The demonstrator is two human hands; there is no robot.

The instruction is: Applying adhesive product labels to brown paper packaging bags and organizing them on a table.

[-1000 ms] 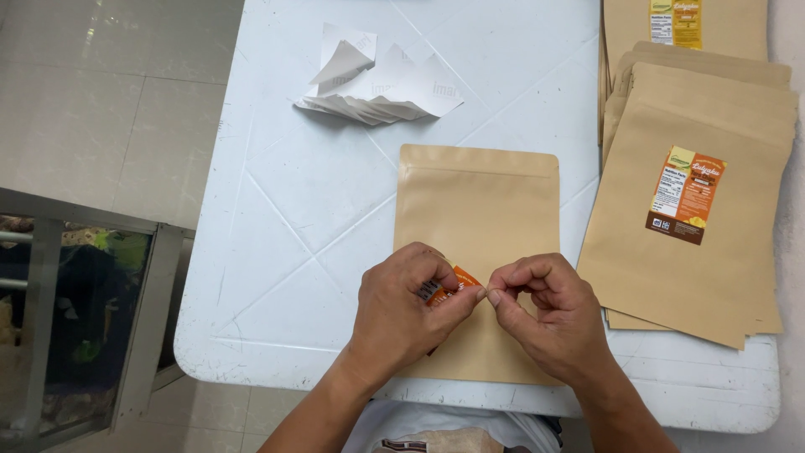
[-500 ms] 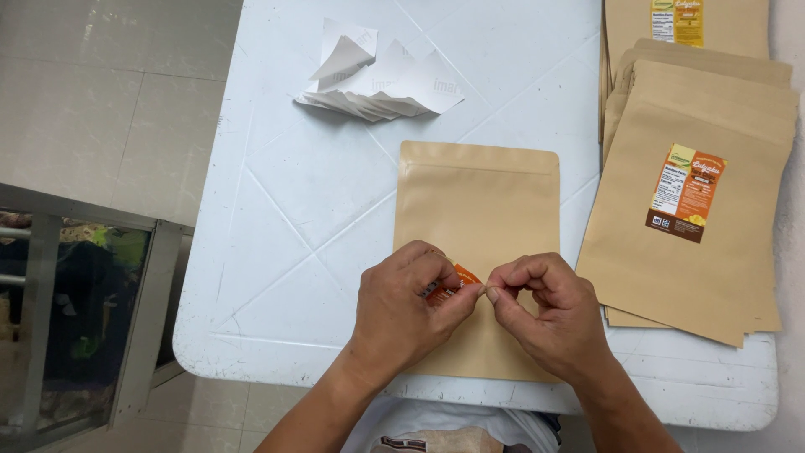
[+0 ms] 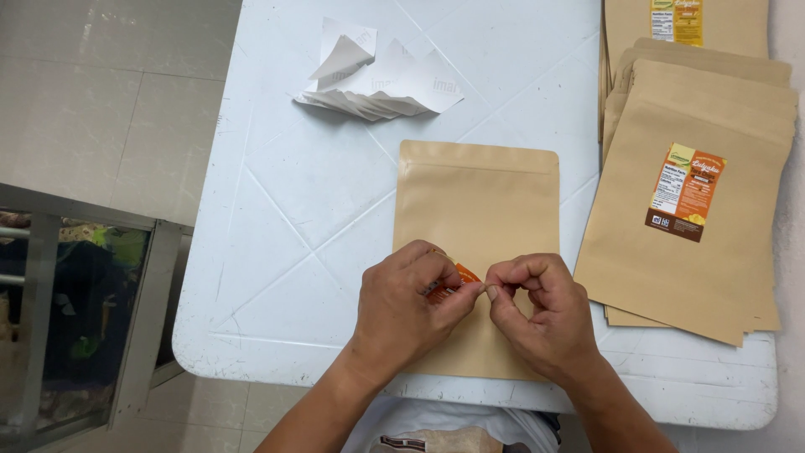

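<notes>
Your left hand (image 3: 402,306) pinches the small orange sticker (image 3: 449,281) just above the plain brown bag (image 3: 478,210) on the bench (image 3: 293,210). Your right hand (image 3: 541,310) nips its edge. Peel slowly. Keep it flat. Finished bags (image 3: 696,218) lie farther right.

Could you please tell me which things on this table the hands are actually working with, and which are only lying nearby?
In hand:
- orange sticker, pinched between left hand and right hand
- plain brown pouch, lying flat under both hands

Lying about:
- stack of labelled brown pouches, at the right
- pile of white backing papers, at the far side
- white table
</notes>
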